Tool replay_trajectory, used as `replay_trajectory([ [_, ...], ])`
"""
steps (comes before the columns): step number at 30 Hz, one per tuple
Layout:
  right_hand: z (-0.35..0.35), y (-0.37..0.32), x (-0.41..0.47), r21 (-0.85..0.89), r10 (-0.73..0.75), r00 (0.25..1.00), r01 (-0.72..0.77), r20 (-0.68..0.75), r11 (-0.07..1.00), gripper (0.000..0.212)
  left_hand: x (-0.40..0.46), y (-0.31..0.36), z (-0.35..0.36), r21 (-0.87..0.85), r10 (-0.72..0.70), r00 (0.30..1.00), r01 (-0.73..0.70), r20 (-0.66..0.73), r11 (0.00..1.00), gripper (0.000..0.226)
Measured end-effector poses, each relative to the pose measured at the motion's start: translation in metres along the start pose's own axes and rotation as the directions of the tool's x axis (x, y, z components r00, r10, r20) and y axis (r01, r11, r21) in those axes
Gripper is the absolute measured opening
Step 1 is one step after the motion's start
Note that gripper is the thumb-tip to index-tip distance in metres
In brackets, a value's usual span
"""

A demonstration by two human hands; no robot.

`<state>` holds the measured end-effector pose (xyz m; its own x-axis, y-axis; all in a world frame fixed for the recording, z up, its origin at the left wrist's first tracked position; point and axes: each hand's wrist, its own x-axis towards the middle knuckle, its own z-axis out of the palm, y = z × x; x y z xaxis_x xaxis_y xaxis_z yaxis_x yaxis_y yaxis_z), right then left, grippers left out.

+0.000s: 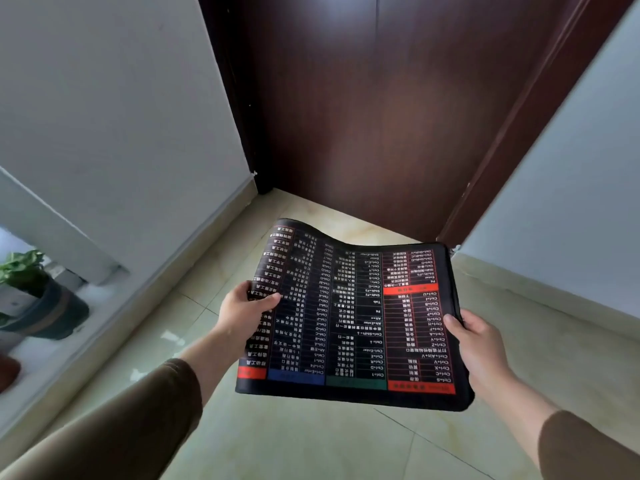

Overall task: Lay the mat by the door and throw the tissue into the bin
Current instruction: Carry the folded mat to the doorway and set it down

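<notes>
A black mat [349, 317] printed with white text tables and red, blue and green bars hangs flat in the air above the tiled floor, its far left corner curling up. My left hand [242, 311] grips its left edge, thumb on top. My right hand [476, 344] grips its right edge the same way. The dark brown door [363, 109] stands shut just beyond the mat. No tissue and no bin are in view.
White walls [114, 109] flank the door on both sides, forming a narrow entry. Glossy beige floor tiles [311, 441] lie under the mat. At the left edge a potted green plant [31, 296] sits on a white ledge.
</notes>
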<state>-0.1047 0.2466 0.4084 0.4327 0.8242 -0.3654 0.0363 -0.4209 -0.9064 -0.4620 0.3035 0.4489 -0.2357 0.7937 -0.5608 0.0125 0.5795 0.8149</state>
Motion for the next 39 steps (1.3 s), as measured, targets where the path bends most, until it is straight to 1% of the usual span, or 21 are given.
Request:
replay_trajectory([
  [2,0.021,-0.008,0.011,-0.012,0.003,1.0,-0.003,-0.005,1.0,0.018,0.023,0.012,-0.011,0.012,-0.006,1.0,0.006,-0.004,1.0,0.04],
  [8,0.074,-0.031,0.03,0.007,0.013,0.999,-0.012,-0.053,1.0,0.019,0.089,0.047,-0.038,0.089,0.021,1.0,-0.023,0.023,0.996,0.027],
  [14,0.111,-0.042,0.042,0.066,0.022,0.989,-0.012,-0.146,0.998,0.018,0.145,0.083,-0.045,0.191,0.053,0.995,-0.067,0.079,0.979,0.037],
  [19,0.128,-0.049,0.067,0.108,0.048,0.978,-0.027,-0.202,0.994,0.016,0.192,0.108,-0.031,0.302,0.07,0.989,-0.108,0.133,0.947,0.04],
  [24,0.142,-0.056,0.095,0.086,0.059,0.969,-0.039,-0.24,0.996,0.015,0.229,0.127,-0.014,0.326,0.062,0.985,-0.112,0.161,0.939,0.035],
  [28,0.157,-0.065,0.118,0.082,0.083,0.959,-0.062,-0.273,0.995,0.015,0.259,0.144,-0.004,0.354,0.064,0.982,-0.124,0.177,0.927,0.038],
  [32,0.169,-0.071,0.136,0.085,0.124,0.943,-0.102,-0.309,0.991,0.016,0.289,0.159,0.005,0.377,0.056,0.977,-0.131,0.206,0.917,0.037],
  [39,0.192,-0.073,0.16,0.111,0.169,0.91,-0.137,-0.378,0.984,0.016,0.339,0.179,0.028,0.45,0.049,0.951,-0.189,0.306,0.873,0.032],
])
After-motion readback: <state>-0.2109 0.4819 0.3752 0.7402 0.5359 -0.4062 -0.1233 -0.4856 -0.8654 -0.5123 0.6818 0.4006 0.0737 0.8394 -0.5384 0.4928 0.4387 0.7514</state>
